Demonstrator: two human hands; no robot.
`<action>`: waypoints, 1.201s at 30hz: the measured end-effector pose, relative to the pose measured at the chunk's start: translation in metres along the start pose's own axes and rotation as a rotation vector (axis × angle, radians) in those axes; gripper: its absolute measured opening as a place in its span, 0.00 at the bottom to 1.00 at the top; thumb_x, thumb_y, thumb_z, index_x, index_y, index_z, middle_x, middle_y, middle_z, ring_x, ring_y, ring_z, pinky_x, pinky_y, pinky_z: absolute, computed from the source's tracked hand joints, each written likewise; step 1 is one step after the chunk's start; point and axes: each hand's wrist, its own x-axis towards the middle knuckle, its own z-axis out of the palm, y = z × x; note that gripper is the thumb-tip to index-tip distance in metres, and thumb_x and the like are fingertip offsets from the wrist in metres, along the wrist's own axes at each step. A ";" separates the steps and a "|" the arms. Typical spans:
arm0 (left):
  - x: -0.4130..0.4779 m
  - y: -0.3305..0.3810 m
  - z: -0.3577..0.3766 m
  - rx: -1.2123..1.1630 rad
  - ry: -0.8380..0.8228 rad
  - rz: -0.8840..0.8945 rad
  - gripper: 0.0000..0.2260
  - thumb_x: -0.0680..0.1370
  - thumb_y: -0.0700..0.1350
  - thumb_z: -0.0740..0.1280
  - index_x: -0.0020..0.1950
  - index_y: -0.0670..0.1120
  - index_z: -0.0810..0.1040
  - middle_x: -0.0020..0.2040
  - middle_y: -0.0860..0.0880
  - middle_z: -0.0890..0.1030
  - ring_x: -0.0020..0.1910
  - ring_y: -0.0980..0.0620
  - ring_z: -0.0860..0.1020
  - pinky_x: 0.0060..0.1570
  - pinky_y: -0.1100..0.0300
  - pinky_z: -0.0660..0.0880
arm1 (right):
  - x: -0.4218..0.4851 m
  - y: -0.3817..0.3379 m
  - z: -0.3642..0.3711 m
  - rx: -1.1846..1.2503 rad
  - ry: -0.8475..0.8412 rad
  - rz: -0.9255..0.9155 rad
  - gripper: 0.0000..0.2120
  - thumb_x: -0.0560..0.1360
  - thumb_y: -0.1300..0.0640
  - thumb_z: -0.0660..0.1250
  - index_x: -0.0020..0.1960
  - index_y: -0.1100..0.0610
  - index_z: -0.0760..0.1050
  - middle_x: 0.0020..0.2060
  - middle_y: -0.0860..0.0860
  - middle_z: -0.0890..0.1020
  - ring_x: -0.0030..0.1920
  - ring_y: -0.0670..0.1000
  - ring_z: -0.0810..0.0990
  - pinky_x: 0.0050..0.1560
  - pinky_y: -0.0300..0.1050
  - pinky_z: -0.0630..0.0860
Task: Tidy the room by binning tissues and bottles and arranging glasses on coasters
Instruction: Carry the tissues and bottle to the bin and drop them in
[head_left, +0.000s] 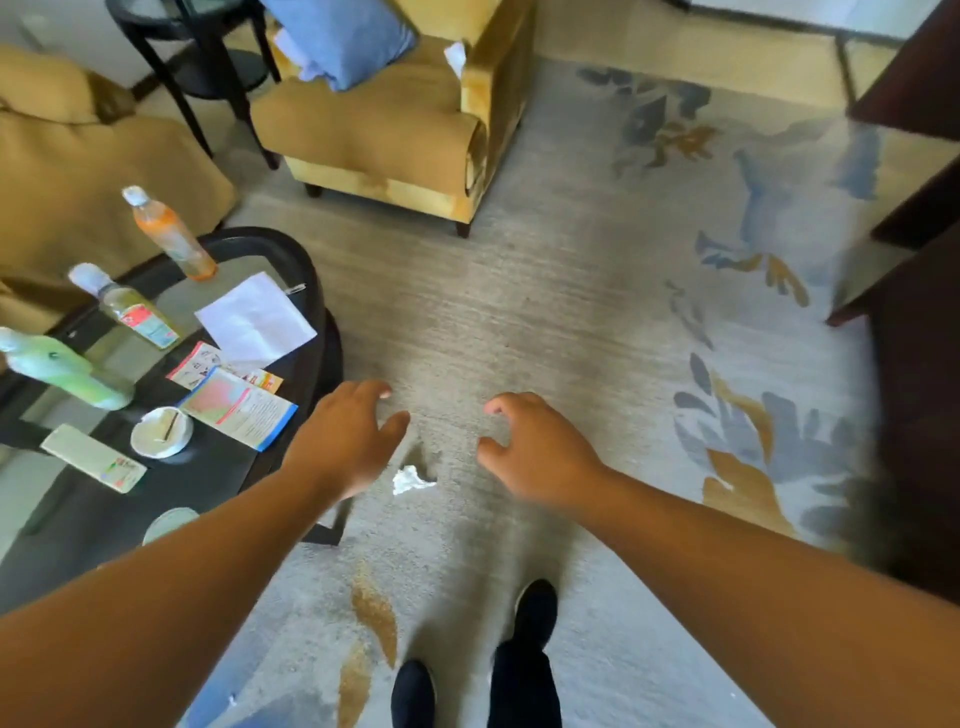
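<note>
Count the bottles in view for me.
3, all on the dark table at the left: an orange bottle at its far end, a yellowish bottle in the middle, a green bottle nearest the camera. Others may lie outside the frame.

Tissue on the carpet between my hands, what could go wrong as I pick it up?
The crumpled tissue lies beside the edge of the dark table; bending for it, your left hand could knock the table and topple the tall orange bottle. What looks like a second tissue on the yellow armchair is easy to overlook.
</note>
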 end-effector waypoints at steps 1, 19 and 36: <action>0.009 0.000 0.007 -0.003 -0.008 -0.012 0.20 0.79 0.55 0.61 0.68 0.48 0.70 0.67 0.45 0.72 0.65 0.44 0.72 0.63 0.48 0.70 | 0.013 0.006 -0.002 -0.007 -0.013 -0.010 0.25 0.77 0.47 0.61 0.72 0.52 0.65 0.70 0.51 0.68 0.64 0.52 0.73 0.61 0.47 0.72; 0.194 -0.150 0.268 0.073 -0.276 -0.188 0.21 0.79 0.55 0.60 0.70 0.50 0.66 0.65 0.46 0.72 0.63 0.44 0.72 0.58 0.50 0.72 | 0.242 0.136 0.194 -0.031 -0.222 0.044 0.22 0.78 0.48 0.62 0.71 0.52 0.67 0.68 0.52 0.70 0.60 0.51 0.76 0.57 0.41 0.71; 0.329 -0.322 0.582 0.101 -0.294 -0.292 0.21 0.77 0.53 0.66 0.67 0.54 0.63 0.66 0.43 0.64 0.53 0.40 0.77 0.48 0.49 0.76 | 0.435 0.278 0.472 -0.045 -0.261 0.039 0.23 0.78 0.48 0.62 0.71 0.50 0.66 0.70 0.50 0.69 0.67 0.51 0.71 0.61 0.45 0.66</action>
